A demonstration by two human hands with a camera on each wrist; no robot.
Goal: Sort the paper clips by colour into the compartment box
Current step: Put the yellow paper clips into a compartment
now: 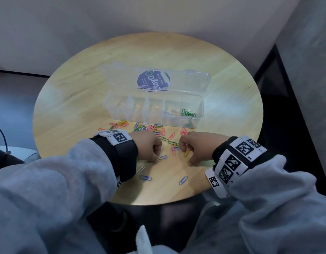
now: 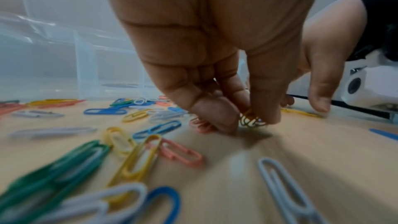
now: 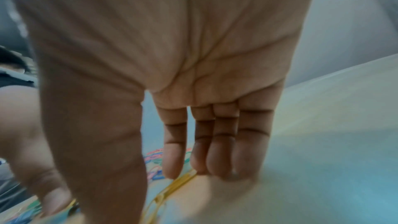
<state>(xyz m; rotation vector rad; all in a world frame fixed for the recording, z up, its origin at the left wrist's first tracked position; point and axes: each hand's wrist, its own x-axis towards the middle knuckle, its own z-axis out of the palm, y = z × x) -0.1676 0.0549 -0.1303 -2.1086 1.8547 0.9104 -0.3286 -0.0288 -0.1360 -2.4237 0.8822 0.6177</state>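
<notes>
Head view: a clear box point(image 1: 155, 110) with its lid open is seen on a round wooden worktop point(image 1: 222, 110). Green clips point(image 1: 188, 113) lie in its rightmost compartment, a few pale ones in the next. Loose clips point(image 1: 149, 128) of many colours are scattered between the box and the hands. The left hand point(image 1: 146, 143) is curled, its grip pinching a small bunch of yellow clips point(image 1: 160, 158) at the worktop. The right hand point(image 1: 199, 145) is curled over a yellow clip point(image 1: 186, 155).

Left wrist view: thumb and fingers point(image 2: 215, 113) are pressed round the bunch point(image 2: 251, 121).

Right wrist view: blurred; a yellow clip point(image 3: 172, 188) appears to be touched by the fingertips point(image 3: 172, 164).
</notes>
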